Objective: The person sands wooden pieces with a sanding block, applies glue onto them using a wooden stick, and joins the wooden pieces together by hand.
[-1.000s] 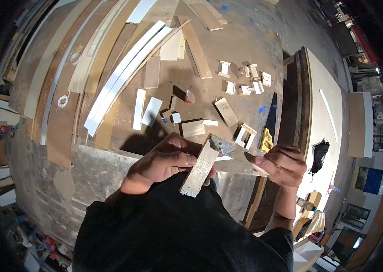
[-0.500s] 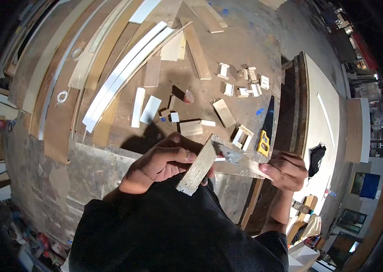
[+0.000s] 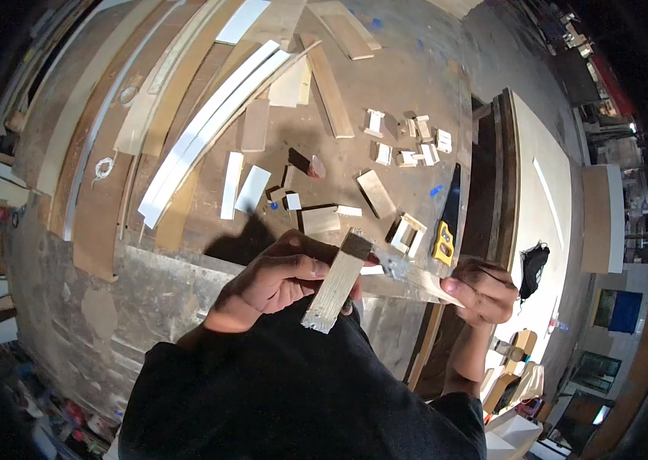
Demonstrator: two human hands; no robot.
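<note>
My left hand (image 3: 282, 276) is closed around a short rectangular wooden block (image 3: 333, 287), its thumb lying along the side. The block is tilted in front of my chest, with grey smears at its lower end and a dark patch or shadow near its top. Pinched in my right hand (image 3: 482, 291) is a thin, flat, pale strip (image 3: 425, 281) whose far end is smeared grey. That end is close to the block's upper right edge; whether they touch I cannot tell.
On the workbench (image 3: 262, 222) lie several small wooden frames (image 3: 408, 234), loose blocks (image 3: 377, 193) and white pieces (image 3: 253, 186). A yellow-handled handsaw (image 3: 444, 244) rests near its right edge. Long boards (image 3: 216, 126) cover the left side. A pale panel (image 3: 542, 176) with black cloth (image 3: 534, 268) stands right.
The wooden block has turned slightly more upright in my left hand. The strip's smeared end has shifted slightly right and down, and a dark patch now shows on the block's top.
</note>
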